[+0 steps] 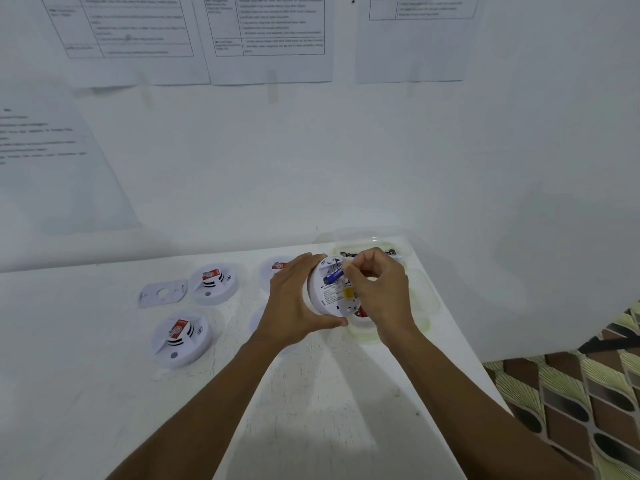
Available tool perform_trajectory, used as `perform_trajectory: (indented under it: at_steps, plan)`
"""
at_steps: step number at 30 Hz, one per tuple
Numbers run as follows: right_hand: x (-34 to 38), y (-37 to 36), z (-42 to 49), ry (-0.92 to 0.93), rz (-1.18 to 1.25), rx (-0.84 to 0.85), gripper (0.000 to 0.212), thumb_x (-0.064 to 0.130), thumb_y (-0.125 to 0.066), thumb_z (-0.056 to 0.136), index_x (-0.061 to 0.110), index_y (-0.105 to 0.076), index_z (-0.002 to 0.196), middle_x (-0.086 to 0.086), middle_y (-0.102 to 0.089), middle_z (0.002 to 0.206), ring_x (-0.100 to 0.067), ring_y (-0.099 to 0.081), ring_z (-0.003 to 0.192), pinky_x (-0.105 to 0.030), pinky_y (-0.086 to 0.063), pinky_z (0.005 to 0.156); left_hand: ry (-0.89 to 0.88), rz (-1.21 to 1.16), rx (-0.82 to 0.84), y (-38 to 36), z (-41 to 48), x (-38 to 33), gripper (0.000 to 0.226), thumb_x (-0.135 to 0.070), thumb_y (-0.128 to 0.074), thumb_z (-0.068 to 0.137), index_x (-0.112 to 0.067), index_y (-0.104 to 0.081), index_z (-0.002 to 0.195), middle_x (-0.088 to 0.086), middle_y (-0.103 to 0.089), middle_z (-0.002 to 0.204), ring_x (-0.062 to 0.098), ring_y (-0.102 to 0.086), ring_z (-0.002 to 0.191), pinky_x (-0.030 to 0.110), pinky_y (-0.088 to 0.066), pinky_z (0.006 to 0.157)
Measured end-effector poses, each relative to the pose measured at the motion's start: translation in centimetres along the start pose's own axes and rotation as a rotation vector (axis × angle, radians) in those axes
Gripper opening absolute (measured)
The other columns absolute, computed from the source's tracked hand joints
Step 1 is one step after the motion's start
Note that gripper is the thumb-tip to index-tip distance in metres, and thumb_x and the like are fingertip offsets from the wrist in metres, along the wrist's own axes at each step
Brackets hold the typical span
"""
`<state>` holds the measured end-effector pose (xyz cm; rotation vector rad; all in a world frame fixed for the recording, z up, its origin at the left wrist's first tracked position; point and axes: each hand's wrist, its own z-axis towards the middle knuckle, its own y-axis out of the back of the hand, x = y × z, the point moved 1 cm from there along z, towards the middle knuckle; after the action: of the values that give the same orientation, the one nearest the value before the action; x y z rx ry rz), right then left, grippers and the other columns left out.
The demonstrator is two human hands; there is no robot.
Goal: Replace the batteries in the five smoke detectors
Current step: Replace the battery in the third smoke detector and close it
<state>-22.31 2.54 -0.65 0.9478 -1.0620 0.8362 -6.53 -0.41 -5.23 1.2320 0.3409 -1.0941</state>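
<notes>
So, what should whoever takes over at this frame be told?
Left hand grips an opened smoke detector, back side up.
Right hand pinches a blue battery at its compartment, not yet seated.
Spare batteries lie in the clear tub behind.
A mounting plate and face-up detectors lie on the table to the left.
Left to do: seat the battery, refit the plate. Whether the others are done cannot be told.

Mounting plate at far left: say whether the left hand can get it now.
Likely not yet: the left hand grips the open detector. The mounting plate lies uncovered on the table, so once freed, the path looks clear.
</notes>
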Motion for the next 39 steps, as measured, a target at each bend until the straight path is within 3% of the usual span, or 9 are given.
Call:
perform_trajectory:
  at_steps: [6, 11, 15, 20, 25, 28, 30, 34, 39]
  plan:
    - [-0.5, 4.4, 3.5, 0.05, -0.032, 0.07, 0.008, 0.015, -0.077, 0.082, 0.017, -0.069, 0.085, 0.003, -0.072, 0.083, -0.007, -0.064, 0.078, -0.019, -0.045, 0.071, -0.066, 0.011, -0.081, 1.4, 0.0, 0.0, 0.091, -0.061, -0.083, 0.052, -0.039, -0.041, 0.129, -0.034, -0.042, 0.128, -0.012, -0.038, 0.121, 0.011, -0.025, 0.105]
    - [-3.2, 7.8, 6.4, 0.123, -0.924, 0.363, 0.007, 0.033, -0.072, 0.084, 0.032, -0.065, 0.081, 0.015, -0.068, 0.081, -0.01, -0.061, 0.087, -0.035, -0.032, 0.084, -0.115, 0.046, -0.101, 1.8, 0.0, -0.6, 0.09, -0.06, -0.085, 0.048, -0.039, -0.043, 0.126, -0.035, -0.043, 0.124, -0.019, -0.035, 0.119, 0.003, -0.018, 0.1]
    - [-4.5, 6.8, 6.7, 0.183, -1.178, 0.49, 0.012, 0.041, -0.066, 0.087, 0.032, -0.065, 0.081, 0.017, -0.059, 0.079, -0.009, -0.06, 0.085, -0.038, -0.022, 0.083, -0.114, 0.038, -0.094, 1.3, 0.1, -1.2, 0.091, -0.056, -0.086, 0.048, -0.037, -0.043, 0.125, -0.033, -0.043, 0.124, -0.02, -0.034, 0.118, -0.002, -0.015, 0.097]
    - [-5.5, 6.7, 6.7, 0.159, -1.172, 0.502, 0.01, 0.035, -0.063, 0.089, 0.032, -0.065, 0.08, 0.017, -0.053, 0.069, -0.01, -0.063, 0.083, -0.04, -0.024, 0.088, -0.09, 0.051, -0.084, 1.1, 0.4, -0.8, 0.091, -0.067, -0.08, 0.048, -0.039, -0.043, 0.127, -0.032, -0.045, 0.126, -0.012, -0.038, 0.121, 0.006, -0.02, 0.101]
    - [-5.5, 7.4, 7.7, 0.147, -1.007, 0.476, 0.013, 0.036, -0.063, 0.09, 0.032, -0.063, 0.078, 0.017, -0.063, 0.064, -0.002, -0.062, 0.073, -0.034, -0.031, 0.082, -0.057, 0.073, -0.081, 1.1, 0.7, 0.4, 0.096, -0.068, -0.081, 0.049, -0.039, -0.043, 0.132, -0.031, -0.044, 0.132, -0.004, -0.037, 0.128, 0.031, -0.028, 0.108]
    - [-4.5, 7.2, 9.1, 0.16, -0.714, 0.381, 0.01, 0.031, -0.067, 0.088, 0.028, -0.067, 0.078, 0.009, -0.07, 0.064, 0.002, -0.057, 0.049, -0.024, -0.046, 0.062, -0.057, 0.071, -0.09, 1.2, 1.0, 0.3, 0.093, -0.064, -0.083, 0.049, -0.046, -0.04, 0.129, -0.038, -0.041, 0.129, -0.008, -0.037, 0.125, 0.031, -0.029, 0.107]
    - [-3.7, 6.1, 11.4, 0.186, -0.66, 0.36, 0.007, 0.027, -0.068, 0.088, 0.025, -0.068, 0.08, 0.006, -0.071, 0.067, -0.001, -0.06, 0.051, -0.022, -0.046, 0.055, -0.053, 0.059, -0.101, 1.4, 1.7, 0.6, 0.094, -0.062, -0.085, 0.049, -0.044, -0.041, 0.129, -0.037, -0.043, 0.129, -0.005, -0.04, 0.125, 0.032, -0.031, 0.107]
    - [-3.8, 4.0, 15.0, 0.144, -0.752, 0.47, 0.003, 0.024, -0.07, 0.087, 0.022, -0.069, 0.087, 0.001, -0.074, 0.079, -0.014, -0.069, 0.074, -0.03, -0.056, 0.071, -0.073, 0.029, -0.091, 1.7, 2.5, 0.2, 0.087, -0.062, -0.083, 0.05, -0.045, -0.043, 0.125, -0.04, -0.045, 0.124, -0.008, -0.043, 0.12, 0.012, -0.029, 0.102]
    - [-5.4, 1.3, 17.8, 0.086, -0.888, 0.547, 0.007, 0.018, -0.069, 0.085, 0.017, -0.076, 0.088, 0.003, -0.074, 0.081, -0.002, -0.062, 0.061, -0.022, -0.05, 0.068, -0.063, 0.046, -0.062, 2.4, 3.2, 1.2, 0.095, -0.056, -0.089, 0.049, -0.032, -0.047, 0.13, -0.021, -0.052, 0.128, 0.001, -0.045, 0.123, 0.041, -0.038, 0.106]
